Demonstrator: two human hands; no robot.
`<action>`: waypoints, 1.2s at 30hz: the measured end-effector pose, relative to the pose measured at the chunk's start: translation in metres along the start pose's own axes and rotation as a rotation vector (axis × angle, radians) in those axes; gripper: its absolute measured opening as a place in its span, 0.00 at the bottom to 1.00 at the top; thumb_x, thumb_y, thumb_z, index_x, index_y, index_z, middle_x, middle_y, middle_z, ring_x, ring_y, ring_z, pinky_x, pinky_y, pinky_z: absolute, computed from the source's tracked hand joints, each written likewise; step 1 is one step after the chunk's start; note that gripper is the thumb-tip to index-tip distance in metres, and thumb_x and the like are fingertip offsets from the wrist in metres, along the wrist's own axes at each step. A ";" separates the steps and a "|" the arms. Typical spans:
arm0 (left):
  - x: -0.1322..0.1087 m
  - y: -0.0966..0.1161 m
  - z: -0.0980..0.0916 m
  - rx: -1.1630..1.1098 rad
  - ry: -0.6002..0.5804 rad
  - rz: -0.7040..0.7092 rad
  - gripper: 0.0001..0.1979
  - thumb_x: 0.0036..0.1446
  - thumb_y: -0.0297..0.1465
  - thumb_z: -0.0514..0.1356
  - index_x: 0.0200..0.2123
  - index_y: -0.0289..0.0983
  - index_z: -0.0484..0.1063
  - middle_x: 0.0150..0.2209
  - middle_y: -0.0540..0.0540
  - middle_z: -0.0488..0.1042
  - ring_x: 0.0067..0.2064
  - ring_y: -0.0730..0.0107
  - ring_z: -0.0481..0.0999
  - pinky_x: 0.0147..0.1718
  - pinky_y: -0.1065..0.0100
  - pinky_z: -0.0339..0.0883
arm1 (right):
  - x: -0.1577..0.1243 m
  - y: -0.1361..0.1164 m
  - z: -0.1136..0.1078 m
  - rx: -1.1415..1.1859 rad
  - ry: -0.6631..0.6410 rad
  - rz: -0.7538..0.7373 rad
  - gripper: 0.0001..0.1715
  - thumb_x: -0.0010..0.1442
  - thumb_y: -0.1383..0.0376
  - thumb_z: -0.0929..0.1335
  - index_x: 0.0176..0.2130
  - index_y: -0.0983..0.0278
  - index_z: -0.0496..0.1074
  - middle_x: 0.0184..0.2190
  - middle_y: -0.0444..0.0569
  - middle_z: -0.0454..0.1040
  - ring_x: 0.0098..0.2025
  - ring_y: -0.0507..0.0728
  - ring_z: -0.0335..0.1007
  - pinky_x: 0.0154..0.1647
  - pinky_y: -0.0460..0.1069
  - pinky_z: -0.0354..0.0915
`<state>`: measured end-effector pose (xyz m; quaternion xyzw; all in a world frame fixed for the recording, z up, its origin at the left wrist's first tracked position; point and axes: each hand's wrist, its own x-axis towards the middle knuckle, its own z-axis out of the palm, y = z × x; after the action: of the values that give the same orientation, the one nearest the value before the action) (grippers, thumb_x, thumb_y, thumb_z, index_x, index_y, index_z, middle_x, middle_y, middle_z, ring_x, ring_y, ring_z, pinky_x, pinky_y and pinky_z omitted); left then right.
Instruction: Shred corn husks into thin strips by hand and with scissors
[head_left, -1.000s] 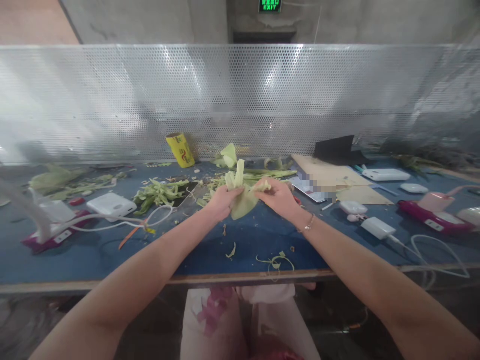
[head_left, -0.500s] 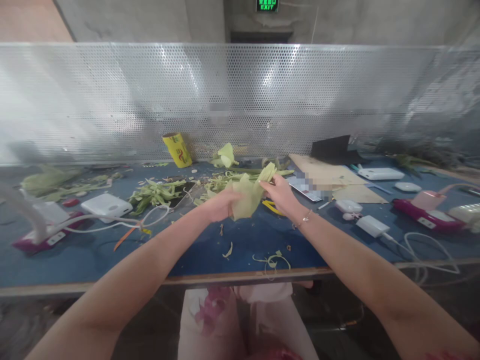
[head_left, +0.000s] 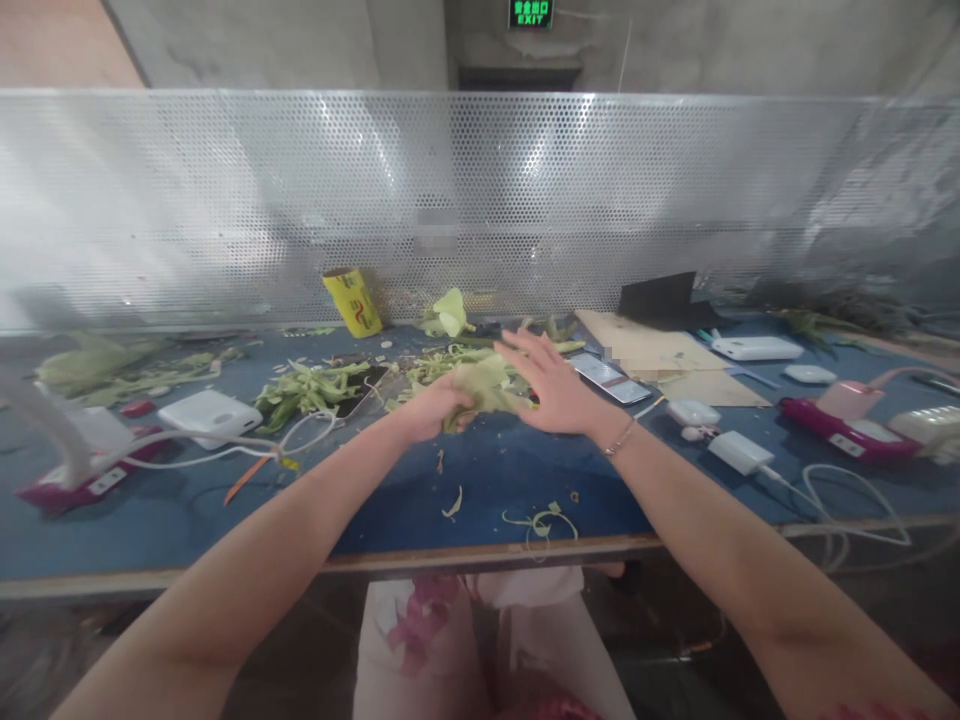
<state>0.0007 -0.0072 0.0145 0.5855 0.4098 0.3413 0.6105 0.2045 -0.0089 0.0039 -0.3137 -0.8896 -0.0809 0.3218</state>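
Note:
My left hand (head_left: 431,405) is closed round a bunch of pale green leaf pieces (head_left: 484,382) just above the blue table top (head_left: 420,500), near the middle of the table. My right hand (head_left: 551,388) is right beside the bunch with its fingers stretched out and spread, holding nothing. A thin bracelet sits on that wrist.
Green stalk trimmings (head_left: 307,385) and scraps lie left and behind my hands. A yellow packet (head_left: 352,300) leans on the perforated metal screen (head_left: 480,200). White chargers (head_left: 210,412), cables (head_left: 847,495), pink devices (head_left: 832,415), a phone (head_left: 609,372) and cardboard (head_left: 660,352) lie around.
My right hand let go of the leaf and opened, its fingers now spread. My left hand lowered the bunch towards the table.

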 end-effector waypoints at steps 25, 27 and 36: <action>-0.011 0.000 -0.007 1.178 -0.020 0.298 0.05 0.43 0.33 0.58 0.22 0.38 0.69 0.19 0.48 0.65 0.20 0.71 0.59 0.26 0.68 0.49 | 0.007 -0.010 0.020 0.064 -0.190 -0.114 0.25 0.57 0.66 0.65 0.54 0.64 0.60 0.51 0.54 0.66 0.54 0.59 0.59 0.58 0.59 0.52; -0.011 0.002 -0.007 1.112 -0.031 0.274 0.07 0.43 0.35 0.59 0.23 0.38 0.69 0.21 0.47 0.67 0.22 0.70 0.62 0.26 0.69 0.50 | 0.008 -0.011 0.020 0.038 -0.163 -0.065 0.18 0.57 0.65 0.65 0.48 0.65 0.63 0.46 0.53 0.69 0.50 0.59 0.62 0.56 0.58 0.53; -0.006 0.011 -0.021 0.312 -0.185 -0.268 0.25 0.47 0.55 0.54 0.29 0.37 0.70 0.19 0.50 0.61 0.16 0.81 0.46 0.17 0.71 0.38 | 0.013 -0.004 0.021 -0.186 -0.078 -0.186 0.09 0.61 0.62 0.63 0.39 0.65 0.65 0.36 0.51 0.68 0.40 0.58 0.62 0.45 0.52 0.54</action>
<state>-0.0203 -0.0028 0.0263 0.6419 0.4742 0.1343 0.5874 0.1832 0.0025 -0.0043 -0.2611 -0.9154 -0.1803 0.2478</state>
